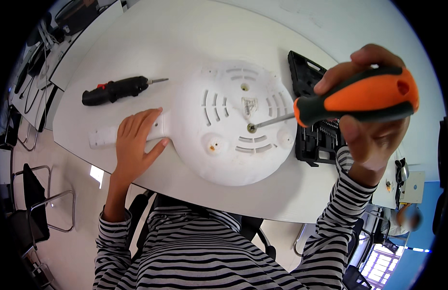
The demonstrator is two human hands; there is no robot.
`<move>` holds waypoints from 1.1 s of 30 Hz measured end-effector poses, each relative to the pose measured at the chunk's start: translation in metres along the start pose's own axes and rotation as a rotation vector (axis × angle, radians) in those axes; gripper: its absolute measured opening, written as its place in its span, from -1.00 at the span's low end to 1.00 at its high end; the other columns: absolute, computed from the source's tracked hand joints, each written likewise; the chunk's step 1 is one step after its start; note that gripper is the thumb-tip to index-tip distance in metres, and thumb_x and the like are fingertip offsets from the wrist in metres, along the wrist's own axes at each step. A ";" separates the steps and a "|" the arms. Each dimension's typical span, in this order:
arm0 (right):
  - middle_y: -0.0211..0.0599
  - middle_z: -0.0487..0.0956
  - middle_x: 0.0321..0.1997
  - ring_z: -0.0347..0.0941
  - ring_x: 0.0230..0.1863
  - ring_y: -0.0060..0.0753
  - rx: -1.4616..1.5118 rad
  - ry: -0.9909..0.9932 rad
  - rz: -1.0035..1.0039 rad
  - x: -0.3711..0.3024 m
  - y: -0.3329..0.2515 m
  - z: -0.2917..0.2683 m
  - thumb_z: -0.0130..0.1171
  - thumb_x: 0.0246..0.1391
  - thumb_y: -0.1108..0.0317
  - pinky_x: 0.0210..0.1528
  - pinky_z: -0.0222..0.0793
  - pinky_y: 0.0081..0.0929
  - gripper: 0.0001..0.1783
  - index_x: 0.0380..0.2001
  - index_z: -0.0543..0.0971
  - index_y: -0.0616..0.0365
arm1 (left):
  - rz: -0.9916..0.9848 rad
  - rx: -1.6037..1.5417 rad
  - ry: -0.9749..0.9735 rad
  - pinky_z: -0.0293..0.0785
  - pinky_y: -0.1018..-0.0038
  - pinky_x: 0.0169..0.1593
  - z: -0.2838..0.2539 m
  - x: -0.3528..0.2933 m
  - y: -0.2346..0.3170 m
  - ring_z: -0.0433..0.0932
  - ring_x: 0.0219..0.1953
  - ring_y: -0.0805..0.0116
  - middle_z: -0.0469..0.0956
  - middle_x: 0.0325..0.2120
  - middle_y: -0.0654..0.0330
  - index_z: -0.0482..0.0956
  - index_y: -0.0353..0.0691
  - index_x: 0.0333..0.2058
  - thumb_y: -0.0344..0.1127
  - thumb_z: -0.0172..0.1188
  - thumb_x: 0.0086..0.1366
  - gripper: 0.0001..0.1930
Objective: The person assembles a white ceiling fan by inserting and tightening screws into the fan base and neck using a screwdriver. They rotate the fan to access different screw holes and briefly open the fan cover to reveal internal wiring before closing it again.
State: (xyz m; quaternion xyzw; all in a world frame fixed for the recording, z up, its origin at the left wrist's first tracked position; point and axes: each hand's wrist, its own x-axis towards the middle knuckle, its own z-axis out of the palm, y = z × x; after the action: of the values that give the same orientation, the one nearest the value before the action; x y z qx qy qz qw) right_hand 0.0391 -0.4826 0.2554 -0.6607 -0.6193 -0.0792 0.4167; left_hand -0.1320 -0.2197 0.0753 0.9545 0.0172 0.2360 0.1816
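Driving the screw near the centre of the round white plastic appliance base (pixel 233 123) is judged to be the step in hand. The base lies flat on the white curved surface (pixel 137 38), directly in front of the person, with its slotted underside facing up. The orange-and-black-handled screwdriver (pixel 359 96) is held in the right hand (pixel 369 111), whose grip is closed firmly around the handle; the metal tip is seated in the screw head. The left hand (pixel 136 140) lies flat and open on the white handle extension (pixel 105 135) at the base's left edge, holding nothing but pressing it down.

For good results, the shaft is to be kept in line with the screw axis, since it is presently tilted and the tip could slip out. Steady downward pressure is advised while the handle is turned, and the base is kept pinned. A black electric screwdriver (pixel 115 90) rests to the left; an open black bit case (pixel 313 135) lies to the right.
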 end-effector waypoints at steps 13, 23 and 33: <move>-0.17 0.52 -0.52 0.45 -0.54 -0.50 0.045 -0.136 -0.206 0.008 -0.001 0.003 0.25 -0.23 0.24 -0.50 0.39 -0.68 -0.38 -0.13 0.23 0.27 | -0.008 -0.017 -0.044 0.08 0.30 0.09 -0.003 0.001 0.003 0.32 -0.04 0.15 0.38 -0.06 0.09 0.33 -0.25 0.02 -0.22 0.17 0.05 -0.47; -0.20 0.49 -0.49 0.49 -0.45 -0.39 0.085 0.081 0.020 0.006 0.000 0.010 0.20 -0.28 0.30 -0.41 0.42 -0.57 -0.39 -0.12 0.26 0.33 | 0.005 0.010 -0.040 0.08 0.30 0.09 -0.001 0.000 0.002 0.31 -0.03 0.13 0.37 -0.05 0.06 0.31 -0.26 0.03 -0.23 0.15 0.05 -0.46; -0.16 0.52 -0.49 0.48 -0.47 -0.45 -0.025 -0.069 -0.116 0.007 -0.005 0.003 0.27 -0.25 0.21 -0.42 0.40 -0.61 -0.36 -0.13 0.24 0.28 | 0.021 0.003 -0.026 0.09 0.30 0.08 0.001 0.000 0.000 0.31 -0.04 0.12 0.38 -0.06 0.07 0.31 -0.26 0.03 -0.21 0.14 0.06 -0.46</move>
State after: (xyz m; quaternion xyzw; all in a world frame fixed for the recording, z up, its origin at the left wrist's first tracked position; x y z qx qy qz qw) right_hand 0.0356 -0.4761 0.2602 -0.6310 -0.6696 -0.0882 0.3816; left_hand -0.1318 -0.2202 0.0741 0.9578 0.0049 0.2255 0.1780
